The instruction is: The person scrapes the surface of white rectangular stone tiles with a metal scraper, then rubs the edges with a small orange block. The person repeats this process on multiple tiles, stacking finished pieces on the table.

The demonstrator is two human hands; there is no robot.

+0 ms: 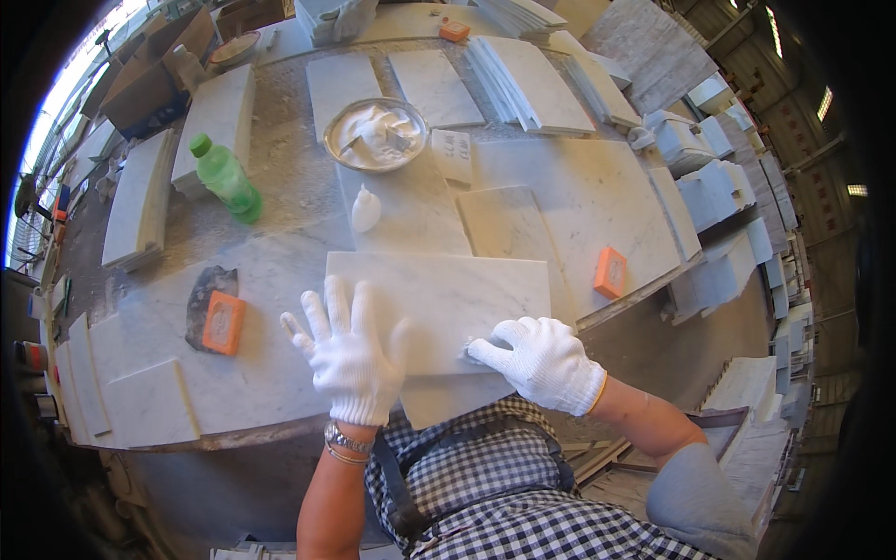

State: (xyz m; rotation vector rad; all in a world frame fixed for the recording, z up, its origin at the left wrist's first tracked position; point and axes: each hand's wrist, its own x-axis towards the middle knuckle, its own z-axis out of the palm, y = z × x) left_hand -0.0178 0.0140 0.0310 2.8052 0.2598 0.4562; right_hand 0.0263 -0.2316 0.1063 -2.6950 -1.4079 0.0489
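Note:
A white marble tile (448,303) lies flat on the workbench in front of me. My left hand (347,357), in a white knit glove, rests palm down with fingers spread on the tile's near left corner. My right hand (541,362), also gloved, is curled at the tile's near edge around something small and grey; what it is I cannot tell. A metal bowl of white paste (375,133) with a tool in it sits beyond the tile, and a small white squeeze bottle (365,209) stands between them.
A green plastic bottle (227,177) lies at the left. Orange blocks sit at the left (224,323) and right (610,273), another at the far back (454,30). Marble slabs are stacked around the bench (537,84) and at the right (714,191). Cardboard boxes (154,65) stand far left.

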